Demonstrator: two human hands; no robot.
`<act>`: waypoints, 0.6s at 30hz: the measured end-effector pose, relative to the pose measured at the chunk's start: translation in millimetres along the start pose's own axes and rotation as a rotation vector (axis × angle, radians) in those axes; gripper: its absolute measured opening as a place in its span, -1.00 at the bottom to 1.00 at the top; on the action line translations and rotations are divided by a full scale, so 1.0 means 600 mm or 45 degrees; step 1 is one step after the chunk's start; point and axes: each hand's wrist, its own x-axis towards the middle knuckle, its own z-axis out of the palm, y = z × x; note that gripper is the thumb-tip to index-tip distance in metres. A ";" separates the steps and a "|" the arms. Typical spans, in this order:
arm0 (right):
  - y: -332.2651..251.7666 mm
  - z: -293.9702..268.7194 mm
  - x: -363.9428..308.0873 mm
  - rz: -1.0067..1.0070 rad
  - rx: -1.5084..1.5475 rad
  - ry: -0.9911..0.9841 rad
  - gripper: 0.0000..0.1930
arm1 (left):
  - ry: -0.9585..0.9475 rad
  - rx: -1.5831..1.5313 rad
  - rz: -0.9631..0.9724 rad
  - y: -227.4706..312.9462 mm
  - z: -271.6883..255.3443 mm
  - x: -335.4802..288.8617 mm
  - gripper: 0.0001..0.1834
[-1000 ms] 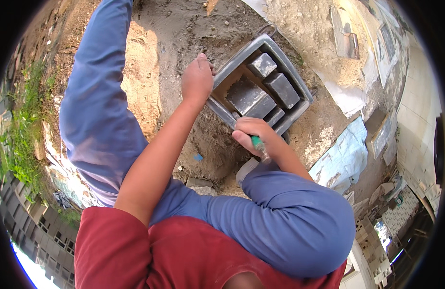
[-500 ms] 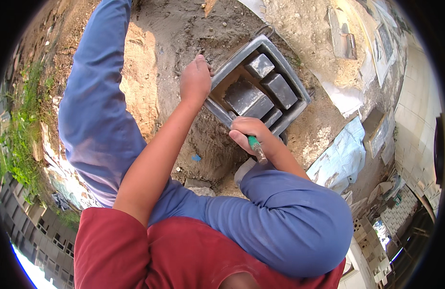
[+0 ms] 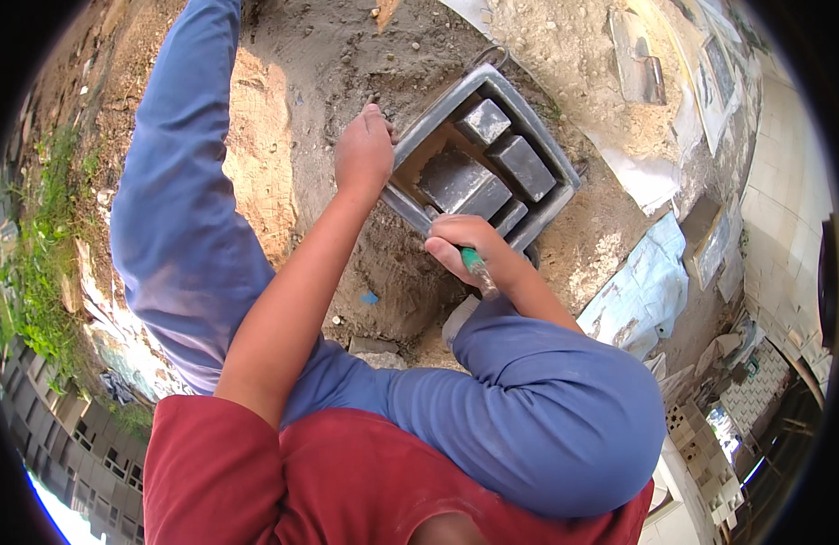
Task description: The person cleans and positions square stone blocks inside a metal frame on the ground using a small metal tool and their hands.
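A grey metal box-shaped mould sits tilted on the dirt before me, with several raised dark blocks inside its walls. At its near wall my right hand is closed round a tool with a green-banded handle. The handle's worn end points back toward my knee. A little of the tool's front part shows at the near rim, but its kind is hidden by the hand. By the mould's left side my left hand has its fingers curled; whether they grip anything is hidden.
A trowel lies on a board at the far right. Pale sheets and a light-blue sheet spread over the ground to the right. My bent right leg is close below the mould; my left leg stretches out left. Grass grows at far left.
The view has shifted slightly, so the mould and hands appear a little further left. Against the mould, both hands keep nearly the same places.
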 end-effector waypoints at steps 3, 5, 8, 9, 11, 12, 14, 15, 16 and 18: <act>-0.040 -0.010 -0.004 0.038 0.053 -0.002 -0.64 | -0.007 0.008 -0.049 -0.004 0.000 -0.005 -0.35; -0.046 -0.017 -0.008 0.031 0.052 0.083 -0.62 | 0.010 -0.011 -0.022 -0.007 0.001 0.001 -0.35; 0.001 0.001 0.008 0.063 -0.012 -0.049 -0.63 | -0.003 0.001 -0.038 -0.005 -0.001 -0.007 -0.35; 0.002 0.003 0.015 0.059 0.007 -0.019 -0.63 | 0.002 0.021 -0.092 -0.006 -0.004 -0.006 -0.34; -0.037 -0.010 0.008 0.030 0.008 0.006 -0.64 | -0.011 -0.018 -0.073 0.003 0.003 -0.006 -0.35; -0.046 -0.011 0.002 0.003 0.028 0.040 -0.64 | -0.030 -0.037 -0.058 0.002 0.005 -0.009 -0.35; -0.026 -0.004 0.018 0.027 0.051 0.083 -0.64 | -0.018 -0.013 0.002 -0.005 0.001 -0.001 -0.36; -0.003 0.006 0.027 0.037 0.016 0.032 -0.64 | -0.012 0.025 -0.011 -0.010 -0.001 0.000 -0.36; 0.008 0.013 0.032 0.047 -0.020 -0.019 -0.65 | -0.004 0.063 -0.023 -0.015 -0.002 0.002 -0.37; -0.025 0.002 0.040 0.016 -0.006 -0.015 -0.66 | -0.012 0.028 -0.037 -0.007 0.001 -0.004 -0.35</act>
